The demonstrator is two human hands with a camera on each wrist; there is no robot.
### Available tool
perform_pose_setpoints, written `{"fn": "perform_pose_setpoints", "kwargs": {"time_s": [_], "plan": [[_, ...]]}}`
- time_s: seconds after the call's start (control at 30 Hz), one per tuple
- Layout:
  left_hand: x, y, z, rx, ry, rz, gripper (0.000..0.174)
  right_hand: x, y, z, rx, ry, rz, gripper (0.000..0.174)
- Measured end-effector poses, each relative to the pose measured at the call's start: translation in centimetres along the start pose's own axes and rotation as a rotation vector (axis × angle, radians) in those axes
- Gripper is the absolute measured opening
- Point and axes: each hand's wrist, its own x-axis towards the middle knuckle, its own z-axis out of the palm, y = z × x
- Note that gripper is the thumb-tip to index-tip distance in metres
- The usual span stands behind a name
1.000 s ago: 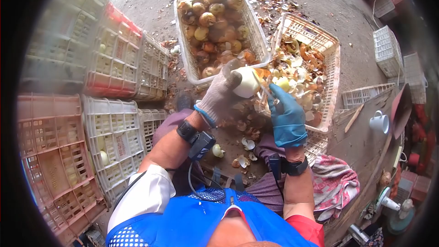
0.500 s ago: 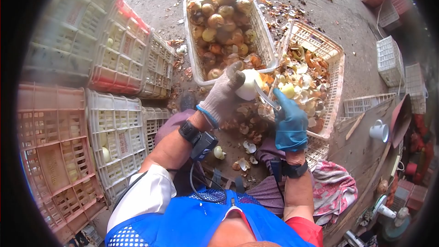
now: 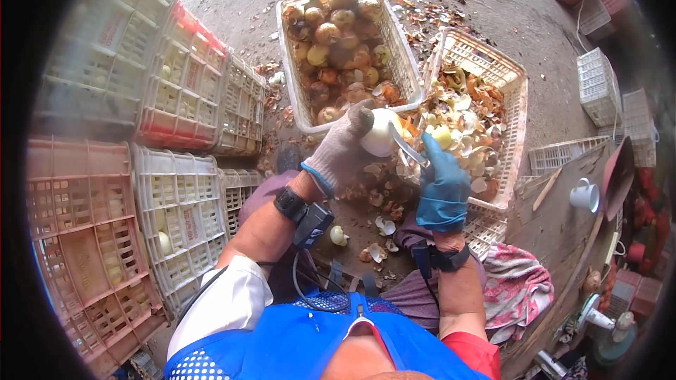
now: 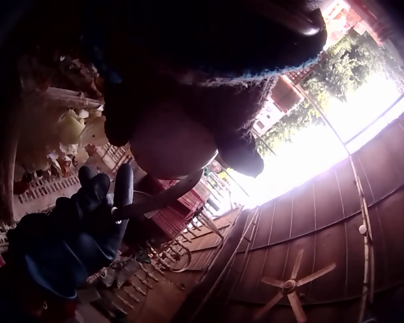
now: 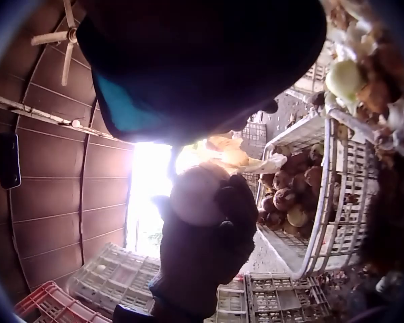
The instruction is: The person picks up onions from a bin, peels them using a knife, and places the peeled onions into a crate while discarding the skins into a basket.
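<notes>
In the head view, my left hand [image 3: 341, 142], in a pale knitted glove with dirty fingertips, grips a peeled white onion [image 3: 378, 134]. A patch of orange skin shows on the onion's right side. My right hand [image 3: 442, 186] wears a blue rubber glove and holds a small knife [image 3: 410, 148], its blade reaching to the onion. The left wrist view shows the curved knife blade [image 4: 163, 198] spanning from the gloved right fingers to the onion [image 4: 174, 145]. From the right wrist, the onion [image 5: 198, 195] sits in the left fingers, dark against bright light.
A white crate [image 3: 289, 91] of unpeeled onions stands ahead, beside another crate [image 3: 520, 109] full of onion skins. Stacked crates [image 3: 176, 204] line the left. To the right are a wooden board [image 3: 556, 204], a white mug [image 3: 584, 195] and a patterned cloth [image 3: 514, 285]. Skins litter the ground.
The right hand has drawn slightly away from the onion, and more of the knife blade shows between them. The left hand still grips the onion. The head view has shifted a little.
</notes>
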Motion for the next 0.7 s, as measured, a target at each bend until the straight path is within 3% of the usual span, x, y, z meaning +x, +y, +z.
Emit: {"fn": "perform_pose_setpoints", "kwargs": {"time_s": [0.1,0.17,0.2,0.23,0.33,0.43,0.47,0.7], "plan": [[-0.3,0.5,0.5,0.032,0.027,0.038,0.106,-0.2,0.4,1.5,0.675,-0.151,0.380,0.030],[-0.7,1.0,0.9,0.067,0.031,0.072,0.097,0.1,-0.1,0.7,0.845,-0.205,0.519,0.030],[-0.9,1.2,1.0,0.079,0.024,0.100,0.088,0.1,0.2,1.4,0.871,-0.171,0.436,0.025],[-1.0,1.2,1.1,0.095,0.016,0.126,0.080,-0.1,0.5,1.8,0.802,-0.156,0.389,0.025],[-0.2,0.3,0.6,0.081,0.149,0.120,0.098,-0.6,0.5,2.2,0.555,-0.090,0.230,0.026],[0.3,0.0,0.4,-0.039,0.134,0.127,0.091,-0.8,-0.3,2.2,0.231,0.066,-0.007,0.032],[0.3,0.0,0.4,-0.060,0.106,0.138,0.088,-0.9,-0.7,1.6,0.138,-0.046,0.053,0.044],[-0.1,0.1,1.4,-0.210,0.016,0.152,0.075,-0.6,-1.0,1.0,-0.044,0.070,-0.087,0.056]]}}
